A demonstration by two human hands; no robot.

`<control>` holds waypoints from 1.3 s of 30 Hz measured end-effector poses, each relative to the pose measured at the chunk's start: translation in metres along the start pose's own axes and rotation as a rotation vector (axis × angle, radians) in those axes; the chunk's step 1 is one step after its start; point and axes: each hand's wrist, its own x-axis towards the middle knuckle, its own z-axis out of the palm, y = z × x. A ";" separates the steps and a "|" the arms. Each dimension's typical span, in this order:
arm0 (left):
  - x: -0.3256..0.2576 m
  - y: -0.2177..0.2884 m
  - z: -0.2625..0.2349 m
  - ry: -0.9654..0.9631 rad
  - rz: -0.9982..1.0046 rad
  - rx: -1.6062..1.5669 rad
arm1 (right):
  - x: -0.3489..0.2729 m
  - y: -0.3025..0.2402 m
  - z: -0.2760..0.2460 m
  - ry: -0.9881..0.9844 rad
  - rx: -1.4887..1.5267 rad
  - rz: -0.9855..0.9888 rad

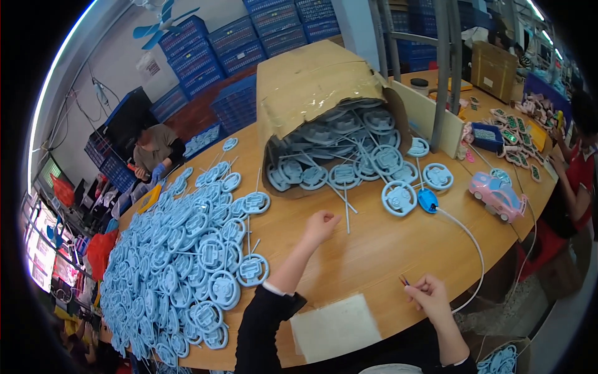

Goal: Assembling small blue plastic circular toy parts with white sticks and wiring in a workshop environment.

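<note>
My left hand (321,227) is over the middle of the table, fingers curled closed; whether anything is in them is hidden. It is nearest to the thin stems of light-blue toy steering wheels (344,177) at the mouth of a cardboard box (317,81). Between the thumb and fingers of my right hand (430,297) is a small thin piece with dark and reddish tips (404,281), too small to name. A pale flat sheet (336,327) lies on the table between my forearms. Beyond my right hand are a loose steering wheel (399,198) and a blue oval device (428,201) with a white cable (476,240).
A large heap of steering wheels (187,255) covers the table's left side. At the right stand a pink toy car (498,196) and a blue bin (487,137). A metal post (443,87) rises behind. Other people (152,153) sit at the far left and right.
</note>
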 end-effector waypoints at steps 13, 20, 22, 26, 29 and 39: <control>-0.004 -0.013 0.031 0.129 0.110 0.261 | 0.001 0.007 -0.016 0.025 0.039 0.031; -0.130 -0.006 -0.045 -0.238 0.121 0.249 | 0.010 0.021 -0.019 -0.040 -0.008 0.078; -0.148 -0.003 -0.065 -0.403 0.324 0.351 | 0.011 0.024 -0.014 -0.055 -0.011 0.070; -0.147 -0.021 -0.079 -0.398 0.343 0.437 | 0.008 0.026 -0.004 -0.104 -0.084 0.081; -0.144 -0.026 -0.072 -0.063 0.666 0.686 | 0.004 0.028 0.006 -0.177 -0.143 0.098; -0.194 0.016 0.014 -0.189 -0.206 0.489 | 0.023 0.033 0.047 -0.441 -0.269 0.187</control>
